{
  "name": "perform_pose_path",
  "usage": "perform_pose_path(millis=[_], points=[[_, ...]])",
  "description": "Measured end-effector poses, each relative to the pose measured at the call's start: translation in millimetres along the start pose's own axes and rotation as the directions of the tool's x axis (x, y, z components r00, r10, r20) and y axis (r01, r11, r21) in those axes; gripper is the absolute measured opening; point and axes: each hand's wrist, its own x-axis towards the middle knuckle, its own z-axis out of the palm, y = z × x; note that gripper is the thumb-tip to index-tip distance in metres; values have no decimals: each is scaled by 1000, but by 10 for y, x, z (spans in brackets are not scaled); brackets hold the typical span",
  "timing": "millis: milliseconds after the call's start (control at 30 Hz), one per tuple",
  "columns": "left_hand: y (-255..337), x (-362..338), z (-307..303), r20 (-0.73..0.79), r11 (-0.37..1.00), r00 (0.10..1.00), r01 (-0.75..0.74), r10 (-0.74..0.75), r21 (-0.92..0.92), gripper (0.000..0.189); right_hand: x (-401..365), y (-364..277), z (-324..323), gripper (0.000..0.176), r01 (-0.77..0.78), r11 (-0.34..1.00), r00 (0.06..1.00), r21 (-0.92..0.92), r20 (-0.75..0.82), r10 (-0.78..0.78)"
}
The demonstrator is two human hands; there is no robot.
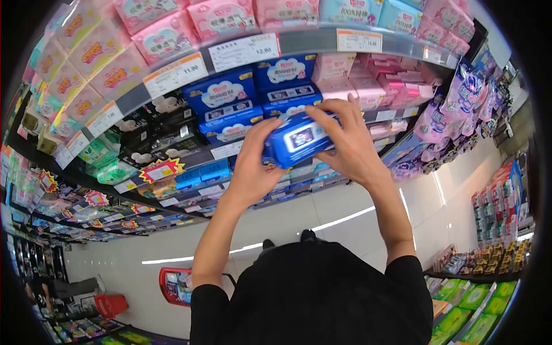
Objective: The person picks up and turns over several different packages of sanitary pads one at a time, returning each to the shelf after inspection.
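Facing the shelf (pixel 310 41), with blue stacks (pixel 230 98) on it, you hold a pack (pixel 299 139) just in front of it. Your left hand (pixel 253 167) grips the pack's left end, your right hand (pixel 348 144) wraps the right end, fingers curled over it.

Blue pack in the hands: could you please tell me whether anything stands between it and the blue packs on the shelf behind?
Nothing visible does. The left hand and right hand grip the blue pack at its ends, right in front of the shelf packs.
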Motion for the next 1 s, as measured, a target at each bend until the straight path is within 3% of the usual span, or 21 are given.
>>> perform_pose_path(millis=[67,133,167,233,267,367,400,433,500,600,700,733,833,867,933,1000], points=[[27,-230,33,-8,951,971,234,-241,-203,70,-239,-6,61,87,-180,945,981,273,-24,194],[17,-462,79,57,784,914,374,-401,-495,73,-501,56,210,87,-270,850,956,452,17,294],[4,-536,118,66,750,896,406,-439,-523,74,-604,40,290,85,-362,673,916,645,114,384],[-36,-671,197,90,674,854,465,-513,-574,76,-794,-36,440,80,-482,178,804,858,352,480],[-34,-723,219,87,695,846,487,-526,-530,74,-863,-73,546,67,-455,197,800,869,301,519],[-125,-912,270,102,687,781,596,-616,-416,57,-1033,-93,709,54,-557,-8,705,831,478,524],[-110,-944,278,211,479,680,671,-703,-566,60,-1059,-148,720,47,-617,-215,567,757,617,546],[-115,-992,273,321,327,618,706,-718,-628,64,-1094,-173,749,46,-591,-345,533,729,674,512],[-93,-1022,315,344,183,489,748,-801,-637,68,-1212,-208,924,53,-557,-477,447,680,730,518],[-162,-1123,335,365,105,423,759,-830,-642,69,-1266,-302,952,62,-536,-594,368,600,799,475],[-320,-1278,387,374,40,381,745,-846,-666,69,-1406,-301,1027,65,-538,-647,422,541,837,349],[-292,-1283,401,358,50,401,722,-844,-690,65,-1372,-373,1060,63,-510,-663,347,548,836,424],[-393,-1386,444,425,-98,343,671,-838,-735,62,-1457,-346,1132,60,-490,-708,371,509,857,358],[-425,-1398,456,432,-121,330,661,-839,-740,59,-1448,-357,1144,59,-486,-717,302,499,866,398],[-457,-1455,472,452,-177,292,643,-843,-745,54,-1463,-341,1140,59,-514,-707,282,485,874,395],[-479,-1484,475,448,-121,331,678,-831,-725,45,-1478,-340,1144,60,-518,-709,286,478,878,384]])
